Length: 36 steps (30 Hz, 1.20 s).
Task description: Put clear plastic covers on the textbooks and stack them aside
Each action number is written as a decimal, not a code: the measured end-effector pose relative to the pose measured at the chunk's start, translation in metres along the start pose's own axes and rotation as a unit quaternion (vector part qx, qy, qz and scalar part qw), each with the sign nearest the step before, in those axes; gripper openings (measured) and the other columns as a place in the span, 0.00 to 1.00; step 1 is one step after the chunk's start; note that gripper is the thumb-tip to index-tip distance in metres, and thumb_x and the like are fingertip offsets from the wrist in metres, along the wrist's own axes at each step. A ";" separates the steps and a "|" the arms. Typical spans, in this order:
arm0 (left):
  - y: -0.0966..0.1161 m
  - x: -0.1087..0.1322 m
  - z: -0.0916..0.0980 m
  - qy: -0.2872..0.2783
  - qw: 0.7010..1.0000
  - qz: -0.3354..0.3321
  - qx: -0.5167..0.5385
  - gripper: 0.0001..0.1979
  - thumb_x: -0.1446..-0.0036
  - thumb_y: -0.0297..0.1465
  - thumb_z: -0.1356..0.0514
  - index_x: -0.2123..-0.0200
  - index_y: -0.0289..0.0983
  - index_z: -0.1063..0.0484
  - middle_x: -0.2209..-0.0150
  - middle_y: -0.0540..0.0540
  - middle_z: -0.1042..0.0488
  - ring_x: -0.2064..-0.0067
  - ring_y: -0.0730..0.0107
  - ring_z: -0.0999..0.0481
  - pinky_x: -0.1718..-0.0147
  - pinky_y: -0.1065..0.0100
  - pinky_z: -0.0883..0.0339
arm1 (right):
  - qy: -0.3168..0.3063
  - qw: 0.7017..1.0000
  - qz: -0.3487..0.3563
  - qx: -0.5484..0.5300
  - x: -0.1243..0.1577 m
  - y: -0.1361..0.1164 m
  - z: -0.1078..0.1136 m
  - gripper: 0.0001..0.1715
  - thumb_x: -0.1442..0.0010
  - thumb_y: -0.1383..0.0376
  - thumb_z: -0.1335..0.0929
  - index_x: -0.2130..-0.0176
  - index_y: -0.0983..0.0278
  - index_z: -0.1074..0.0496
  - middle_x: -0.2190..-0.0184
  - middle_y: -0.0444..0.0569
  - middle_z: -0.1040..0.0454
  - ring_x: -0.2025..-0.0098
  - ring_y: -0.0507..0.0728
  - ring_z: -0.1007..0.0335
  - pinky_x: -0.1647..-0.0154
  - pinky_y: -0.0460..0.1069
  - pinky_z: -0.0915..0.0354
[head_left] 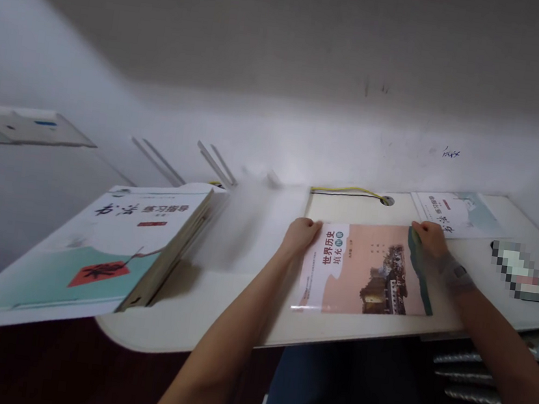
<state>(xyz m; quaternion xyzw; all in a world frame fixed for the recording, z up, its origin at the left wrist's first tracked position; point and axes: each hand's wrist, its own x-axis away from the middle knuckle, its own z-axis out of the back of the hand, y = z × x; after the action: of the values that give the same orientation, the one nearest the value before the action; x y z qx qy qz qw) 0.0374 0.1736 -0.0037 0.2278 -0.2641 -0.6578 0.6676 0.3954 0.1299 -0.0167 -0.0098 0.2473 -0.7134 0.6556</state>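
Peach world history textbook (363, 272) lies flat on the white surface (197, 311) between your hands: left grip (300, 237) and right grip (426, 238) rest open on its top corners, well apart, clamping nothing. Calligraphy workbooks (117, 242) stack beyond your left grip.

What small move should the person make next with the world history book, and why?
Probably lifting the world history book slightly off the white desk would be a sensible next move. It lies flat, with the left hand at its left edge and the right hand at its right edge, so both sides seem supported for an even lift.
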 end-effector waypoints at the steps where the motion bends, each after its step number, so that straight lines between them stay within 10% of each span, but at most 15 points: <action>1: 0.001 -0.001 -0.002 0.001 0.999 0.004 -0.036 0.16 0.49 0.41 0.46 0.81 0.36 0.33 0.78 0.43 0.29 0.72 0.64 0.29 0.73 0.67 0.41 | -0.005 1.000 -0.012 0.020 -0.001 -0.001 -0.005 0.27 0.38 0.53 0.43 0.80 0.64 0.33 0.81 0.49 0.30 0.75 0.54 0.34 0.73 0.47 0.44; 10: 0.020 0.015 -0.011 0.041 0.974 -0.049 -0.219 0.20 0.43 0.34 0.49 0.48 0.33 0.35 0.48 0.30 0.31 0.45 0.47 0.34 0.52 0.52 0.39 | -0.029 0.987 -0.024 0.159 0.012 -0.018 -0.021 0.15 0.38 0.59 0.40 0.59 0.65 0.30 0.66 0.55 0.26 0.66 0.58 0.30 0.68 0.48 0.43; 16: 0.052 0.041 -0.060 -0.018 0.920 -0.270 -0.284 0.25 0.36 0.37 0.59 0.39 0.35 0.44 0.36 0.39 0.46 0.35 0.53 0.51 0.40 0.47 0.55 | -0.029 0.979 0.067 0.189 0.010 -0.032 -0.016 0.15 0.38 0.69 0.43 0.56 0.67 0.32 0.59 0.60 0.30 0.55 0.63 0.34 0.60 0.52 0.42; 21: 0.053 0.048 -0.086 -0.037 0.910 -0.284 -0.300 0.29 0.36 0.43 0.63 0.38 0.35 0.46 0.35 0.39 0.47 0.36 0.47 0.50 0.42 0.42 0.55 | -0.073 0.968 0.179 0.163 0.011 -0.044 -0.022 0.20 0.36 0.65 0.44 0.49 0.67 0.33 0.51 0.59 0.29 0.49 0.60 0.35 0.50 0.52 0.43; 25: 0.046 0.044 -0.078 -0.045 0.917 -0.289 -0.271 0.28 0.37 0.44 0.61 0.38 0.38 0.46 0.36 0.41 0.45 0.36 0.52 0.48 0.41 0.47 0.56 | -0.117 0.947 0.266 0.136 0.027 -0.042 -0.029 0.29 0.36 0.55 0.43 0.41 0.66 0.40 0.39 0.56 0.40 0.38 0.60 0.47 0.40 0.56 0.50; 36: 0.030 0.018 -0.039 0.000 0.956 -0.178 -0.233 0.22 0.40 0.44 0.52 0.55 0.34 0.31 0.52 0.33 0.31 0.46 0.51 0.36 0.47 0.54 0.50 | -0.133 0.959 0.211 0.131 0.034 -0.004 -0.028 0.34 0.35 0.52 0.46 0.37 0.69 0.46 0.36 0.60 0.47 0.35 0.64 0.54 0.40 0.62 0.50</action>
<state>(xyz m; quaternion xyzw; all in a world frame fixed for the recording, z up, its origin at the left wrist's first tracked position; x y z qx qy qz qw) 0.0856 0.1549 -0.0132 0.1091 -0.0588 -0.8094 0.5740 0.3772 0.1076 -0.0500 0.0338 0.0585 -0.5770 0.8139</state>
